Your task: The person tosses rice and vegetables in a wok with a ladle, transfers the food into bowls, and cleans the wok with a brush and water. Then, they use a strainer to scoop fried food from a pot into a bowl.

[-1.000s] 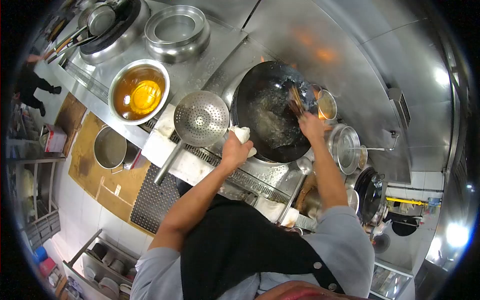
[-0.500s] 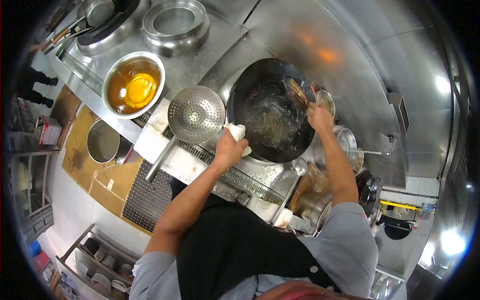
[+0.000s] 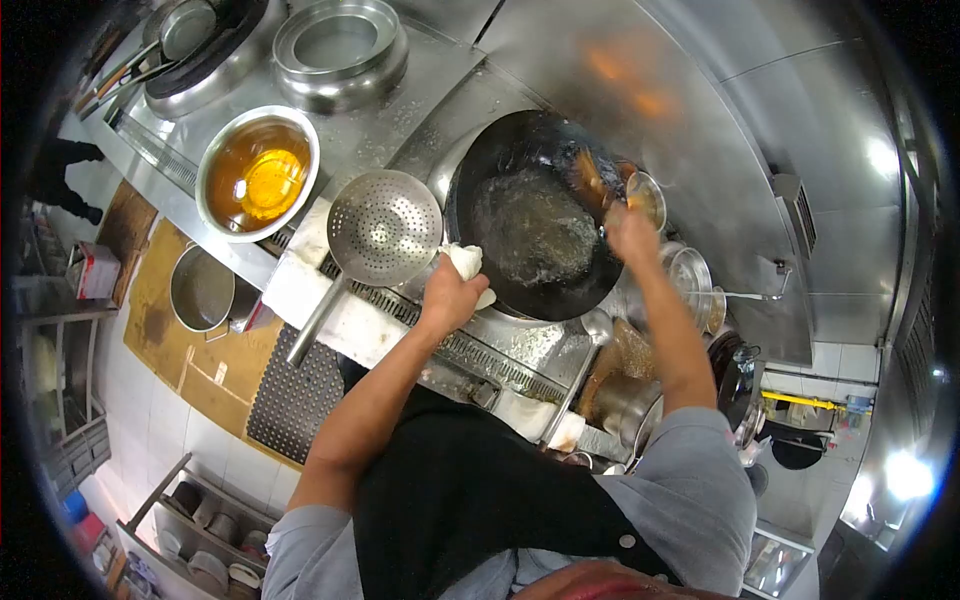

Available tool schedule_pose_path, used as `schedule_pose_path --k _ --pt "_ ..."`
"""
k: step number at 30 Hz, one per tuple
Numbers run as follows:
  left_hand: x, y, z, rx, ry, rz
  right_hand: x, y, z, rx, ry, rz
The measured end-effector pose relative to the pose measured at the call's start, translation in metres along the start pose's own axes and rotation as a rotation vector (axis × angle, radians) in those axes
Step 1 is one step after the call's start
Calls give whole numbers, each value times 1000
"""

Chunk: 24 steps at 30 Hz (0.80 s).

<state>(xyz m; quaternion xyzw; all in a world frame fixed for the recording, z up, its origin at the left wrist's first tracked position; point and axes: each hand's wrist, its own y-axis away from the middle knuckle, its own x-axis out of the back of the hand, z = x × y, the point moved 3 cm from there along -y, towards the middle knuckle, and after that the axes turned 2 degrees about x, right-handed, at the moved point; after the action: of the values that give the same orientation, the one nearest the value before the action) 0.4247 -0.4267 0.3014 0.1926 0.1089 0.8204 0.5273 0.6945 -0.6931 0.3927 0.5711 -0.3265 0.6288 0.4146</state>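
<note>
A dark wok [image 3: 478,150] rests on the stove, with cloudy water swirling in its bottom. My left hand [image 3: 450,300] is closed around a folded white cloth [image 3: 466,261], pressed against the wok's near-left rim. At the right side of the wok, my right hand [image 3: 632,236] grips a wok brush [image 3: 590,180] of thin bamboo-like strips, smeared by motion, with its bristles inside the upper right of the wok. Beside my left hand lies a perforated strainer [image 3: 385,226], its long handle pointing toward my body. Just below the wok's lower right rim is a ladle [image 3: 596,326].
Left of the strainer stands a metal bowl of amber oil [image 3: 205,190]. A round metal pot [image 3: 395,65] sits on the back counter. Small metal bowls [image 3: 688,270] and a thin tap [image 3: 745,296] are on the right. Another person's dark-clothed legs [image 3: 60,175] show far left.
My right hand and the brush have shifted slightly along the wok's right side. The water swirls more. My left hand keeps its place on the rim, and the view has moved a little.
</note>
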Motion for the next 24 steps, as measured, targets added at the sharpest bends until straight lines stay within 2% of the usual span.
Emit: schedule_pose_path --k 1,2,4,5,7,9,11,13,14,16,18,19,20,22,23,24 --pt "1 -4 2 0 0 1 -13 28 2 -7 -16 -112" --pt "6 0 10 -34 80 -35 -38 54 17 95 -81 -62" --pt "4 0 7 -50 58 -17 -5 113 9 56 -44 -20" --pt "1 -4 4 -53 41 1 -4 100 12 58 -59 -3" --pt "0 -6 0 -39 18 -13 2 70 19 -114 -39 -8" --pt "2 -5 1 -18 -25 -12 5 10 -24 -215 -254 -36" --pt "-1 -8 -3 -21 8 -38 -44 -35 -63 -263 -572 95" --pt "0 -4 2 17 52 -69 -54 -31 -102 -83 -479 158" --pt "-1 0 -1 17 45 -85 -45 -22 -93 -101 -479 156" --pt "-3 -7 -3 13 78 -93 6 -12 -69 -360 -891 -212" --pt "-6 -8 -6 -17 68 -73 59 -7 -37 -295 -970 -74" --pt "-6 -8 -7 -34 59 -43 97 -8 -28 -305 -999 -45" --pt "-6 -8 -5 -36 58 -41 130 -6 -24 -327 -1069 70" --pt "-6 -6 -4 -14 56 0 165 -25 -5 -206 -1223 297" --pt "-7 -5 -4 -12 54 6 168 -39 -6 -202 -1227 293" --pt "-8 -4 -4 -31 60 16 176 -52 -9 -200 -1242 517"
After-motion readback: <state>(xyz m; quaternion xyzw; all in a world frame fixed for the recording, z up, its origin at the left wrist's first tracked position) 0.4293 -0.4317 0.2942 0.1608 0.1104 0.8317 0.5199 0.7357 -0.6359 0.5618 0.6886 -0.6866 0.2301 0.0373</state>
